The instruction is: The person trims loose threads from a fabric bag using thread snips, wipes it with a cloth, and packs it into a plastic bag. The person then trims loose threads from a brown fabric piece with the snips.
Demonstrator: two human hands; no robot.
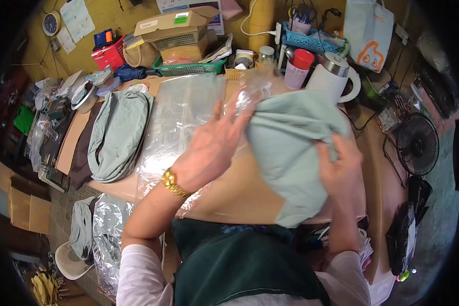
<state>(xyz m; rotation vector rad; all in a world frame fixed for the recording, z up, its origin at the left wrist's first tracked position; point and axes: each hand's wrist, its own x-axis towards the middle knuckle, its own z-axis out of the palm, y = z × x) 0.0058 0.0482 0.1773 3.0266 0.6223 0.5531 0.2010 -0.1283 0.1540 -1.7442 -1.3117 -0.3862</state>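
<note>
A pale grey-green piece of cloth (285, 153) hangs in loose folds over the right half of the table, its lower corner reaching the front edge. My right hand (341, 163), slightly blurred, grips its right side with bent fingers. At the cloth's upper left corner is my left hand (211, 145), wearing a gold watch. Folds run into that corner, where thumb and forefinger seem to pinch it; the other fingers are spread. Crumpled clear plastic (255, 86) shows just beyond these fingertips. Beneath my left arm lie clear plastic bags (181, 107).
A stack of similar grey-green cloth (120, 135) lies at the left. Along the back stand a green basket (188, 67), a lilac cup (296, 74) and a white jug (331, 76). A black fan (417, 143) is at the right; a plastic-wrapped bundle (109, 245) is lower left.
</note>
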